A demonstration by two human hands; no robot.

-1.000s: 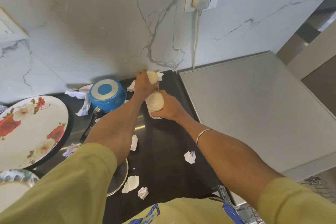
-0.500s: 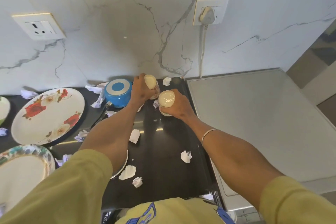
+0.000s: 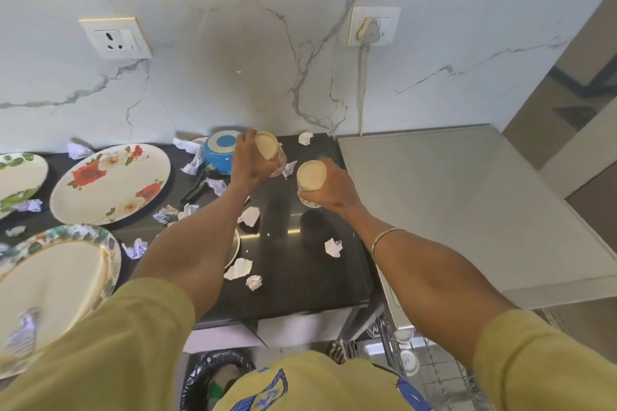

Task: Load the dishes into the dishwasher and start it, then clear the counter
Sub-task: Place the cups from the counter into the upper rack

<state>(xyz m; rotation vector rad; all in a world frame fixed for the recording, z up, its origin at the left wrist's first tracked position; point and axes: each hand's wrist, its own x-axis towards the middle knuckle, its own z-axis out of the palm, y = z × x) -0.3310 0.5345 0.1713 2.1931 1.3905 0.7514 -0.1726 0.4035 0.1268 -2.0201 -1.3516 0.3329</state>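
Observation:
My left hand (image 3: 248,162) grips a flowered cup (image 3: 269,151) with a cream inside, lifted over the back of the black counter (image 3: 300,264). My right hand (image 3: 334,188) grips a second cup (image 3: 311,177) of the same kind, a little nearer and to the right. An upturned blue pan (image 3: 218,152) with a black handle sits just left of my left hand. Three floral plates lie on the left: a rose plate (image 3: 110,182), a green-leaf plate (image 3: 18,178) and a cream plate with a patterned rim (image 3: 50,284). The dishwasher rack (image 3: 410,360) shows at the bottom right.
Several crumpled paper scraps (image 3: 333,247) litter the counter. The grey dishwasher top (image 3: 467,210) adjoins the counter on the right. A white plug and cord (image 3: 365,33) hang on the marble wall. A bin with a black bag (image 3: 213,377) stands below the counter edge.
Both hands have lifted the cups off the counter and drawn them apart and slightly toward me. The view has pulled back, showing more plates on the left.

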